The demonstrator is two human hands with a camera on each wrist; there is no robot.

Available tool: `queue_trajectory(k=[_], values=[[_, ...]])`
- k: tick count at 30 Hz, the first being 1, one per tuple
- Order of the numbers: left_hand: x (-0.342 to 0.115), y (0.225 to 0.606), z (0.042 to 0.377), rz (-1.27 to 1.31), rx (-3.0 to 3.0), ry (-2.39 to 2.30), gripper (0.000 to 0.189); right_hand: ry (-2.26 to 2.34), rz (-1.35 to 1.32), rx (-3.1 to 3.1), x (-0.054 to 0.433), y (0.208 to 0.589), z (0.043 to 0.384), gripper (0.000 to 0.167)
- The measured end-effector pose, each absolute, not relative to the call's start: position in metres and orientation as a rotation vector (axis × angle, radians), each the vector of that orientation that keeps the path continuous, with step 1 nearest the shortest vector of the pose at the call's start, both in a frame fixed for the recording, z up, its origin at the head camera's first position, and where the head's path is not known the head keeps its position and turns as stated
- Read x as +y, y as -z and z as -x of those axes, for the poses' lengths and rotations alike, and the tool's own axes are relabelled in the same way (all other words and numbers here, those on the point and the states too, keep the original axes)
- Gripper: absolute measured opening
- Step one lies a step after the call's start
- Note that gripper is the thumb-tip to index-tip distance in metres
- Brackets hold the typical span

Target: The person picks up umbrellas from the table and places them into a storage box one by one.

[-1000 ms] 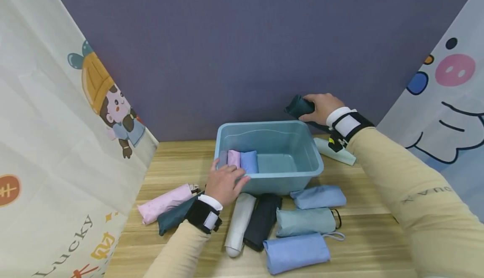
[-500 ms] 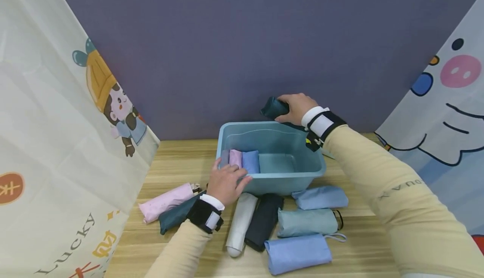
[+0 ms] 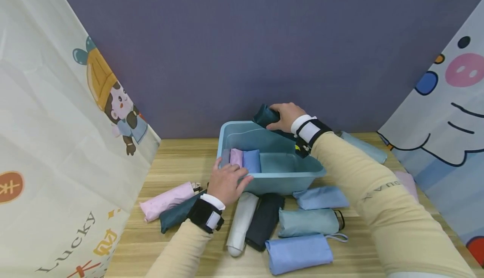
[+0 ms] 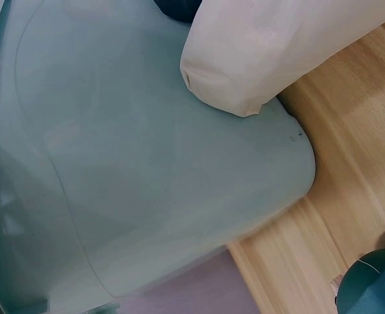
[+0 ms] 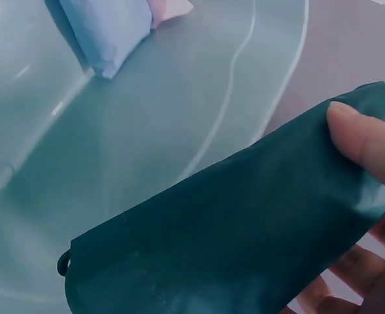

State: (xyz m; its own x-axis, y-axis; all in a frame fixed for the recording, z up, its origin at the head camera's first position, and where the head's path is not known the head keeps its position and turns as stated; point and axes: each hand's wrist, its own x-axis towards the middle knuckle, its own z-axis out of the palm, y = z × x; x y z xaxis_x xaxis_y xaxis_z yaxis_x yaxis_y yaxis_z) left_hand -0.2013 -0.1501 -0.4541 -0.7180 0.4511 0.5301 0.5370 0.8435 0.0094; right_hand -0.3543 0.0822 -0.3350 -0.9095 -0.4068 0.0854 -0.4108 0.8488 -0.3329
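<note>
In the head view, my right hand [image 3: 286,117] grips a dark green folded umbrella [image 3: 264,115] over the back rim of a blue plastic bin [image 3: 291,175]. The right wrist view shows the thumb on top of this umbrella [image 5: 231,216] and fingers beneath, with the bin's inside below. My left hand [image 3: 228,184] holds the bin's front rim near the left corner, fingers over the edge and thumb outside. Inside the bin, at its left end, stand a greyish, a pink [image 3: 236,157] and a blue folded umbrella [image 3: 251,161].
Left of the bin lie a pink umbrella [image 3: 170,200] and a dark teal one [image 3: 177,213]. In front are a light grey [image 3: 242,223], a black [image 3: 264,221] and several blue or green umbrellas [image 3: 298,253]. A pale green one [image 3: 364,147] lies to the right, partly behind my arm.
My right hand has carried the dark green umbrella leftward, from beyond the bin's back right corner to over its back rim, and slightly down. The left hand stays at the front rim.
</note>
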Motion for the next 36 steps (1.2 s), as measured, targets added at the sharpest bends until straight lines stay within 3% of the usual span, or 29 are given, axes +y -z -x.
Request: queue_trajectory(k=[16, 36], values=[[-0.15, 0.455, 0.202, 0.726, -2.493, 0.198, 0.026, -0.586, -0.647, -3.142, 0.068, 0.397, 0.361, 0.082], [-0.15, 0.455, 0.204, 0.739, -2.45, 0.234, 0.027, -0.633, -0.329, -3.456, 0.063, 0.445, 0.373, 0.087]])
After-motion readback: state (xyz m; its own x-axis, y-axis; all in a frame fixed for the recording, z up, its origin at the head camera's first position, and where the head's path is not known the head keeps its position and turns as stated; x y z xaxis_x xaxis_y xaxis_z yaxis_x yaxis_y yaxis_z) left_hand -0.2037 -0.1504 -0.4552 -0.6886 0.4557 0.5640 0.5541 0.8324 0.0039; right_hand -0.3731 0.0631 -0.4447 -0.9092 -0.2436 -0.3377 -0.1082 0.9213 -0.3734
